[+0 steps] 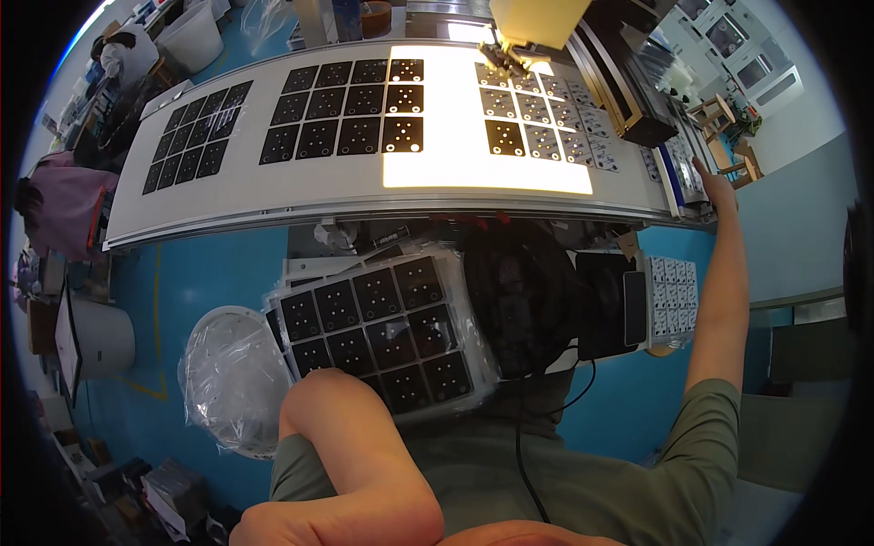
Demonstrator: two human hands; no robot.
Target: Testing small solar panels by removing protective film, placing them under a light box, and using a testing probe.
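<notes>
My right arm stretches far out, and my right hand (717, 188) is at the right end of the long white table. Its fingers close on the outer edge of a patterned sheet (689, 175) beside a blue-and-white strip (672, 177); some fingers are hidden. My left arm is sharply bent, its elbow over a plastic-wrapped stack of black card sheets (378, 318). My left hand (273, 526) is by the lower edge, cut off, with its fingers not readable. Black cards with pale dots (314, 138) lie in rows on the white table (246, 191).
A yellow machine head (539, 23) hangs over brightly lit cards, beside a dark rail (614, 82). Below the table are a black bag-like thing (519, 291), a phone-like slab (633, 308) and a white card sheet (674, 296). A plastic-lined bin (232, 378) stands left.
</notes>
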